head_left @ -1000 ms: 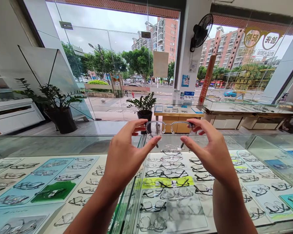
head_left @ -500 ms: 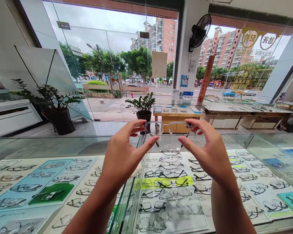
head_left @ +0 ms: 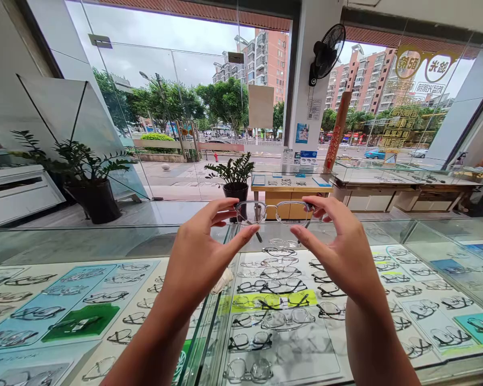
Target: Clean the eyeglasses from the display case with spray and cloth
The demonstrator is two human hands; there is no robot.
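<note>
I hold a pair of clear-rimmed glasses (head_left: 274, 212) up in front of me, above a glass display counter (head_left: 104, 236). My left hand (head_left: 203, 254) pinches the left end of the frame between thumb and fingers. At the frame's right end, my right hand (head_left: 340, 249) grips in the same way. The lenses face me and the folded temples show behind them. Under the counter glass lie several rows of glasses (head_left: 273, 300) on white, blue and green mats.
Two potted plants (head_left: 235, 179) (head_left: 80, 177) stand on the floor beyond the counter. Further display counters (head_left: 386, 185) run along the right. A wall fan (head_left: 326, 51) hangs on a pillar. Glass doors and windows face a street.
Both hands and the glasses have drifted slightly left and closer together; the view has shifted a little. My grip on the frame is unchanged.
</note>
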